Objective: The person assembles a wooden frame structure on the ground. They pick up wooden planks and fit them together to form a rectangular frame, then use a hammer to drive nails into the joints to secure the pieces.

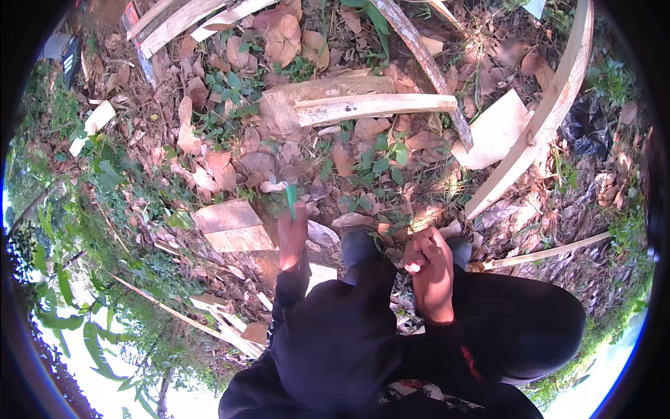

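My left hand [292, 237] is closed around a slim green-handled tool [291, 197]. Its far end is hard to make out against the leaves. Just left of that hand lies a pale wooden block [234, 225] on the ground. My right hand [431, 269] is held over my right leg with its fingers curled in. Whether anything is inside those fingers cannot be seen. Farther out, a curved wooden strip [377, 107] rests across a thicker piece of wood [279, 105].
A long curved plank [541, 126] stands out at the right, beside a flat pale board [497, 133]. A bark-covered stick [422, 59] slants past the wood. A black plastic bag [586, 126] lies far right. Thin offcuts [227, 325] are scattered at lower left among dry leaves.
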A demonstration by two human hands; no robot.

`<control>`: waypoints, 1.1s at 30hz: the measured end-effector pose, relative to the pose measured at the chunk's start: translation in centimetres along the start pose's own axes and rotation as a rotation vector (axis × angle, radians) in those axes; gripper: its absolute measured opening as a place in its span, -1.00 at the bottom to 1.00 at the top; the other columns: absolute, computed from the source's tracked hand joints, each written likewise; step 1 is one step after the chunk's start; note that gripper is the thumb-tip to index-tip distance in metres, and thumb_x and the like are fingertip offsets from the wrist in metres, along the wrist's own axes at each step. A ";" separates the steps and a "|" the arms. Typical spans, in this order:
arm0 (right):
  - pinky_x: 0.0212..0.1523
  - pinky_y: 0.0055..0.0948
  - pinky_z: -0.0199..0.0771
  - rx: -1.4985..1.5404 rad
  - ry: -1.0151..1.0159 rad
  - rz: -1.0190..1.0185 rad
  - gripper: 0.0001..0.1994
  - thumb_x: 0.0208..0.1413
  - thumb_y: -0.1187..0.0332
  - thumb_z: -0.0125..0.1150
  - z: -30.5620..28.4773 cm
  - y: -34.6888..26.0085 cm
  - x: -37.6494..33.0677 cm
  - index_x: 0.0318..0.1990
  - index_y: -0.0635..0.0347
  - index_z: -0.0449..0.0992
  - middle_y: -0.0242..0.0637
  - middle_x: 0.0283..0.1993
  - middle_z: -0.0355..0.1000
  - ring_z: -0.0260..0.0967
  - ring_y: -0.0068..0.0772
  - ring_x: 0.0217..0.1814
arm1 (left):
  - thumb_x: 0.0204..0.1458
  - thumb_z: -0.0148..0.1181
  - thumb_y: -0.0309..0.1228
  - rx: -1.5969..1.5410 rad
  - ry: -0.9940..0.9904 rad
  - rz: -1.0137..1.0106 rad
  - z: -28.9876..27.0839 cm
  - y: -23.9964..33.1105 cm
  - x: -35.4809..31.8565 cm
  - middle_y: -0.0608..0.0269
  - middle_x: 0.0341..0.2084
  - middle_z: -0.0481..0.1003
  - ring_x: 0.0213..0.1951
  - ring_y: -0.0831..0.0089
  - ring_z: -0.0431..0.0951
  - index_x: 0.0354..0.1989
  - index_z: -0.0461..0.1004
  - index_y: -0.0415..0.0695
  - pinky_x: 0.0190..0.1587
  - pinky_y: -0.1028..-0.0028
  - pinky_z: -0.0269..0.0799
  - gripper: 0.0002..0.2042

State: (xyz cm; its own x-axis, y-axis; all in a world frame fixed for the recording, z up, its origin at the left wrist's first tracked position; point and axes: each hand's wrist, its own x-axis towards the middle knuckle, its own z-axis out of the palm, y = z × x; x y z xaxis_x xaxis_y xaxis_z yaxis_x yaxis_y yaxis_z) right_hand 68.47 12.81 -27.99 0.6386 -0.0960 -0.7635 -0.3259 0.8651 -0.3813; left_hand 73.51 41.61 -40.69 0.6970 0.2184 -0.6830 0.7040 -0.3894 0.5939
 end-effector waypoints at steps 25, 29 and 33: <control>-0.49 -0.33 0.35 -1.994 -0.615 -0.666 -0.85 0.08 0.35 0.06 -7.3 -18.3 -14.5 -0.42 0.16 0.52 -0.27 -0.58 0.37 0.37 -0.31 -0.53 | -0.01 0.31 -0.11 -0.170 0.145 -0.871 -18.6 -16.6 -67.0 0.06 -0.60 0.54 -0.58 0.24 0.56 -0.44 0.53 -0.24 -0.51 0.26 0.45 -0.63; -0.32 -0.17 0.43 -2.280 -0.527 -0.268 -0.84 0.03 0.31 0.09 -4.7 -21.8 -15.5 -0.42 0.18 0.54 -0.13 -0.44 0.48 0.46 -0.06 -0.33 | -0.09 0.34 -0.02 -0.175 0.292 -0.859 -13.8 -17.6 -70.8 -0.05 -0.43 0.59 -0.27 0.11 0.62 -0.30 0.59 -0.22 -0.17 0.17 0.49 -0.55; -0.22 -0.07 0.48 -2.345 -0.382 0.016 -0.71 0.06 0.24 0.02 3.6 -18.8 -18.6 -0.39 0.31 0.54 0.04 -0.40 0.51 0.47 0.13 -0.27 | -0.12 0.35 0.06 -0.247 0.303 -0.767 -12.2 -16.0 -73.4 -0.07 -0.42 0.60 -0.28 0.07 0.62 -0.20 0.61 -0.18 -0.16 0.18 0.49 -0.48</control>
State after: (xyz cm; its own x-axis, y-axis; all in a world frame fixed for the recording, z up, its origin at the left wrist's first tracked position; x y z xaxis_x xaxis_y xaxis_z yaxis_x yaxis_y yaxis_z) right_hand 65.25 0.16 -4.77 0.5893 0.1976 -0.7833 -0.0862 -0.9487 -0.3042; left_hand 12.80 42.68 5.11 -0.0017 0.5843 -0.8115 0.9802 0.1615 0.1143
